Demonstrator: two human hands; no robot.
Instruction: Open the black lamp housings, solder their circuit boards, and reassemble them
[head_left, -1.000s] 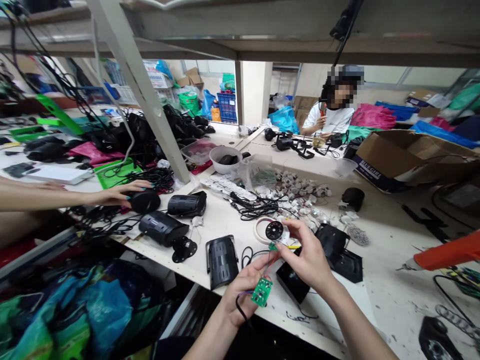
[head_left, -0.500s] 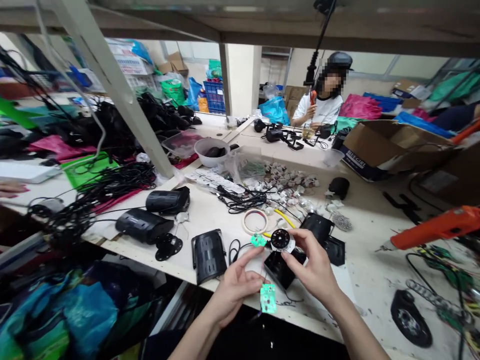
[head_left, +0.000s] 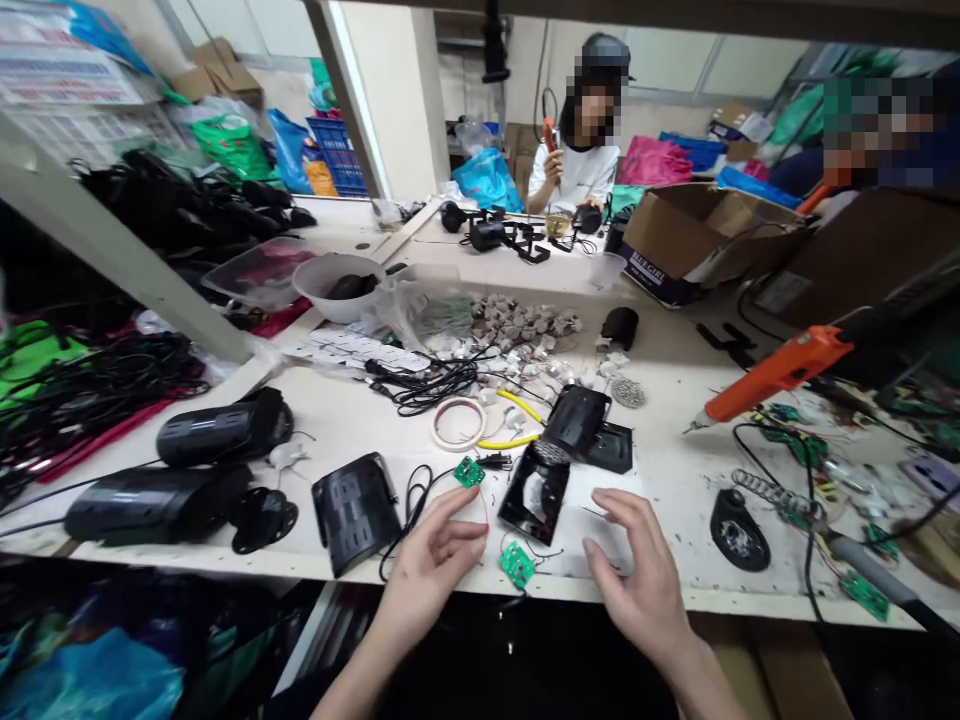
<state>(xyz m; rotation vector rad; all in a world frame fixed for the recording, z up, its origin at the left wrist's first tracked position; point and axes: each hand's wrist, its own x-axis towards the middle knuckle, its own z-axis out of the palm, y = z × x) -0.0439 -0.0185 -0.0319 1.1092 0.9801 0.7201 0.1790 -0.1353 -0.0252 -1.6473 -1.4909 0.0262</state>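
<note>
My left hand is at the table's front edge with its fingers stretched and apart. Its index fingertip is at a small green circuit board, and a thin red wire runs down beside the fingers. A second green circuit board lies just right of the thumb. Between my hands sits an open black housing with a pale, shiny area inside. My right hand is open to the right of the housing, thumb and fingers spread, holding nothing. Behind the housing lies another black housing with a flat bracket.
A roll of tape, black cables and a pile of small white parts lie farther back. Black housings stand left. An orange electric screwdriver hangs at the right. A person sits across the table.
My right hand has let go of the round black-faced part and moved right, opening. The lower circuit board has left my left fingers. The view has shifted, and the housing now shows more plainly.
</note>
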